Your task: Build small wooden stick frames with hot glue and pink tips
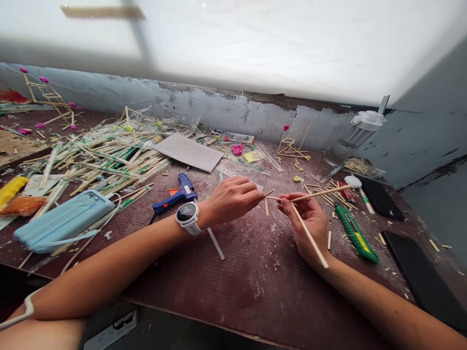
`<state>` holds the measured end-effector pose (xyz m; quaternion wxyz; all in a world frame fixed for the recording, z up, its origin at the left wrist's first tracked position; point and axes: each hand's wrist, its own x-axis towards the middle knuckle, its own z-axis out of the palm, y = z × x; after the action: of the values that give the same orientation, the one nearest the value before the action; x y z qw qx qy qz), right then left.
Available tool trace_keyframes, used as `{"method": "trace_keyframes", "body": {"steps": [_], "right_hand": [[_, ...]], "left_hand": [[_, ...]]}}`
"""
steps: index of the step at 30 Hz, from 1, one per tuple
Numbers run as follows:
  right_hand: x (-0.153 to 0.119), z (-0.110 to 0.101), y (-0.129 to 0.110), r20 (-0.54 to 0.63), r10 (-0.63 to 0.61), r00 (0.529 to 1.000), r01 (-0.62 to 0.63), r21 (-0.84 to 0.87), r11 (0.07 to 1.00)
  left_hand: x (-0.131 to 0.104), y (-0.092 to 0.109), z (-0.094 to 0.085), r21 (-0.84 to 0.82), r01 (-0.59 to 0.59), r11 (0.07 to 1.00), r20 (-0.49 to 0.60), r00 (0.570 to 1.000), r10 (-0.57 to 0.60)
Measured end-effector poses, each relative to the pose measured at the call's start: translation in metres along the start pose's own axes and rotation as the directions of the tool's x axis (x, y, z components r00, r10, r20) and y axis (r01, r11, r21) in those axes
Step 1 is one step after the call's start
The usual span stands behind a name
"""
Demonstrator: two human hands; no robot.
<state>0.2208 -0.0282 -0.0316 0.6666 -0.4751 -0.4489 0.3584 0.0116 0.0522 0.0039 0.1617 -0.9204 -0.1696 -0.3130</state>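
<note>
My right hand [309, 223] is closed around thin wooden sticks that meet at its fingertips. One wooden stick [310, 236] slants down toward me; another stretches right, with a white lump [353, 182] at or just behind its far end. A short thin piece bridges the gap between my hands, and my left hand [233, 199] pinches its left end. The left fingertips hide the exact hold. Small stick pieces [266, 206] show just beyond the left fingertips. Left of that hand lies a blue glue gun [178, 192], a clear glue stick [216, 243] partly under the wrist.
A green utility knife [355, 233] and two dark phones [419, 272] lie at right. Wrapped chopsticks [98, 150] pile up at left behind a light-blue power bank [65, 221]. Stick frames [292, 146] stand near the wall, and a clear bottle [355, 136] is at back right.
</note>
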Motion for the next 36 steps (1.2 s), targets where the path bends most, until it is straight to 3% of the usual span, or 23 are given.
{"method": "trace_keyframes", "body": {"steps": [5, 7, 9, 11, 14, 17, 19, 21, 24, 29, 31, 36], "right_hand": [[0.010, -0.003, 0.006, -0.085, 0.139, 0.987, -0.127, 0.135, 0.983], [0.012, -0.003, 0.007, -0.103, 0.155, 0.983, -0.138, 0.155, 0.978], [0.012, -0.004, 0.008, -0.105, 0.149, 0.983, -0.132, 0.152, 0.979], [0.011, -0.003, 0.007, -0.092, 0.127, 0.988, -0.115, 0.133, 0.985], [0.008, -0.002, 0.003, -0.059, 0.073, 0.996, -0.069, 0.073, 0.995], [0.003, -0.002, -0.001, -0.016, 0.013, 1.000, -0.014, -0.021, 1.000], [-0.002, -0.002, -0.001, 0.022, -0.019, 1.000, 0.020, -0.051, 0.998], [-0.007, -0.003, 0.000, 0.076, -0.049, 0.996, 0.054, -0.053, 0.997], [-0.012, -0.004, 0.004, 0.182, -0.103, 0.978, 0.118, -0.076, 0.990], [-0.013, -0.003, 0.005, 0.290, -0.197, 0.936, 0.239, -0.117, 0.964], [-0.012, -0.003, 0.004, 0.305, -0.218, 0.927, 0.269, -0.138, 0.953], [-0.011, -0.006, 0.006, 0.311, -0.185, 0.932, 0.246, -0.171, 0.954]], "left_hand": [[0.001, -0.007, -0.001, -0.083, 0.049, 0.995, -0.036, 0.998, -0.053], [0.002, -0.010, -0.002, -0.220, 0.129, 0.967, -0.044, 0.989, -0.142], [0.004, -0.013, -0.002, -0.413, 0.240, 0.879, -0.030, 0.961, -0.276], [0.006, -0.016, -0.002, -0.604, 0.345, 0.719, 0.016, 0.907, -0.422], [0.009, -0.020, 0.001, -0.817, 0.420, 0.396, 0.148, 0.815, -0.560], [0.010, -0.020, 0.004, -0.911, 0.404, 0.085, 0.276, 0.748, -0.603], [0.010, -0.017, 0.007, -0.917, 0.396, -0.038, 0.341, 0.734, -0.587], [0.010, -0.012, 0.008, -0.903, 0.424, -0.069, 0.391, 0.743, -0.543], [0.009, -0.008, 0.008, -0.890, 0.454, -0.038, 0.411, 0.764, -0.497], [0.006, -0.016, 0.008, -0.888, 0.449, 0.100, 0.327, 0.769, -0.549], [0.006, -0.021, 0.007, -0.884, 0.453, 0.115, 0.313, 0.757, -0.574], [0.009, -0.022, 0.002, -0.890, 0.449, -0.074, 0.391, 0.670, -0.632]]}}
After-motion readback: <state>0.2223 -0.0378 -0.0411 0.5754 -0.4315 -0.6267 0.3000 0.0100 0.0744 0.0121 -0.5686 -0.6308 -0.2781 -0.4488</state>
